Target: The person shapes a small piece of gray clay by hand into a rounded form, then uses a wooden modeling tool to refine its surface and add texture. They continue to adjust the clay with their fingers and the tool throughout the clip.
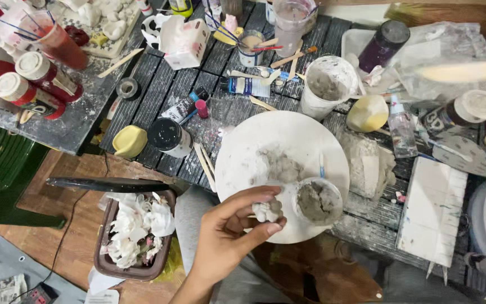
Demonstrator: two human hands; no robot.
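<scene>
Small lumpy white plaster piece (267, 211) — pinched over round plate's edge

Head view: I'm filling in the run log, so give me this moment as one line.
left hand: pinches small white lumpy plaster piece | right hand: not in view | under: round white plate | beside: small cup of grey paste

A craft workshop is showing itself here: a paint-spattered slatted worktable (158, 95) is carrying paint jars (40, 76), a paint tube (247, 86), plaster-caked mixing cups (327, 84), wooden stir sticks (120, 62) and a plaster-smeared round board (243, 152).
</scene>
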